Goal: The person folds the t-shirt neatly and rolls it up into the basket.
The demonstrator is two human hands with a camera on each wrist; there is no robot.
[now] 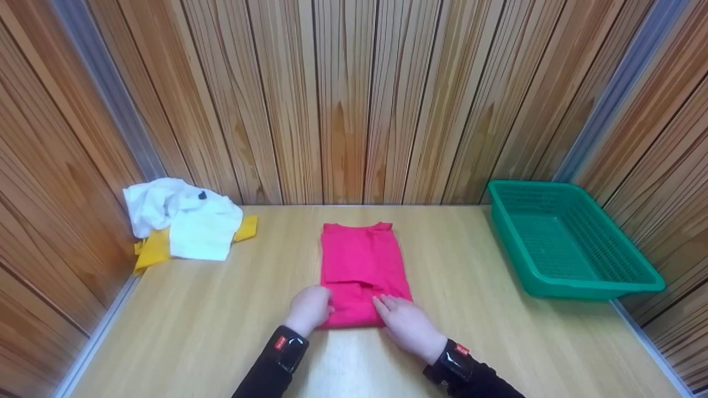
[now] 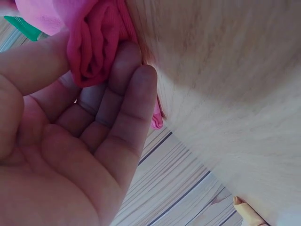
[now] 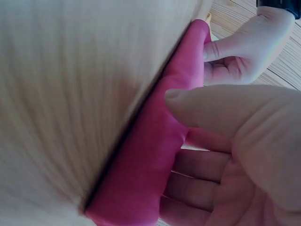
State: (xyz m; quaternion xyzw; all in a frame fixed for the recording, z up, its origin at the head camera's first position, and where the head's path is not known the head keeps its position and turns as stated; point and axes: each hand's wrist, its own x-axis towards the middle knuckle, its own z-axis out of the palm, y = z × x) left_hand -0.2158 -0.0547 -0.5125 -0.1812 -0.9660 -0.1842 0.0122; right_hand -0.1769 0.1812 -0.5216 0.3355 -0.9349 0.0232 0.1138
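Note:
A bright pink shirt (image 1: 362, 254), folded into a narrow rectangle with its neckline toward the back wall, lies mid-table. At its near left corner my left hand (image 1: 310, 309) pinches the folded layers; in the left wrist view the layered end of the shirt (image 2: 94, 52) sits between thumb and curled fingers. My right hand (image 1: 410, 327) rests on the near right part with its fingers laid straight over the cloth. From the right wrist, the thumb of my right hand (image 3: 235, 141) lies across the near fold of the shirt (image 3: 141, 165).
A crumpled white cloth garment (image 1: 202, 232) lies over a yellow one (image 1: 152, 249) at the back left. The green plastic basket (image 1: 597, 288) stands at the right, near the wall. Wood-panelled walls (image 1: 343, 110) bound the table (image 1: 464, 265) at the back and both sides.

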